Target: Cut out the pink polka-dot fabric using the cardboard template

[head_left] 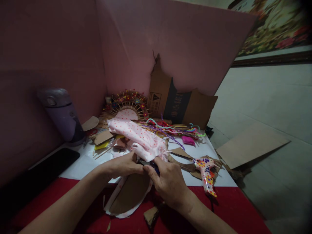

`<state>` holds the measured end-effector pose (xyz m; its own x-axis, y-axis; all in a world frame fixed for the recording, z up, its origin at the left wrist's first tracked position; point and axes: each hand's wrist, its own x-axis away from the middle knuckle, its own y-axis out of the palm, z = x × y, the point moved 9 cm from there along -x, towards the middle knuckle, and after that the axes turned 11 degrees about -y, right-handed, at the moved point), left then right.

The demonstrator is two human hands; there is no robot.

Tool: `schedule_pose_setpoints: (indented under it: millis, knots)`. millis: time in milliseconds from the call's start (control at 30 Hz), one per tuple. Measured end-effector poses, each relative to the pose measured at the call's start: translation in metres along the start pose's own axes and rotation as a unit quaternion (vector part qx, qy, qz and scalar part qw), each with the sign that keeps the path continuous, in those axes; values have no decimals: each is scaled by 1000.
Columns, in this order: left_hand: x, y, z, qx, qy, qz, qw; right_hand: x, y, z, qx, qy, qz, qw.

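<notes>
My right hand [169, 180] is closed around scissors [153, 165] with dark blue handles, mostly covered by the fingers. Their dark blade points left towards my left hand [125, 165], which pinches the near edge of a pink cloth with red dots [143, 138]. The cloth is bunched and spreads away from both hands over the tabletop. Just below the hands lies a cardboard piece [131, 193] with a rounded edge, bordered by white dotted cloth. Exactly where the blades meet the cloth is hidden by my fingers.
A patterned glue gun [206, 174] lies at right on cardboard scraps. Behind are colourful pipe cleaners [170, 130], thin sticks and a decorated half-round fan shape [129, 104]. Torn cardboard [180, 104] leans on the pink partition. A purple bottle [60, 113] and black phone [58, 164] are left.
</notes>
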<state>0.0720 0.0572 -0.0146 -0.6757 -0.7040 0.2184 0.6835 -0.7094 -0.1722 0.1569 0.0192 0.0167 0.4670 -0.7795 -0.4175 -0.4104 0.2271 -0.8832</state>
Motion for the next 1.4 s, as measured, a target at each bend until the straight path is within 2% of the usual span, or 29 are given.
schedule_pose_setpoints:
  millis: [233,400,700,767,900,1000,1067,1233,1400]
  knots:
    - [0,-1,2,9,9,4,1000,0,-1,-1,-1,2,-1,1000]
    - [1,2,2,41,-20,-2,999,-1,2,1,-19,13,-7,1000]
    - [0,2,-12,90,-82,-18,992,-4,-1,10,-176,54,-7,983]
    - [1,1,-14,83,-90,-16,992,-4,2,14,-243,66,-7,968]
    - [5,-2,-14,55,-115,3,992,-3,24,27,-427,133,-30,894]
    - [6,-3,-11,55,-113,4,992,-1,36,32,-482,170,-49,858]
    - [6,-5,-11,68,-120,6,990,-1,39,33,-494,174,-50,851]
    - [9,-11,-16,113,-138,22,984,-1,39,34,-494,167,-42,852]
    - [10,-10,-17,123,-144,15,982,0,42,30,-539,185,-66,819]
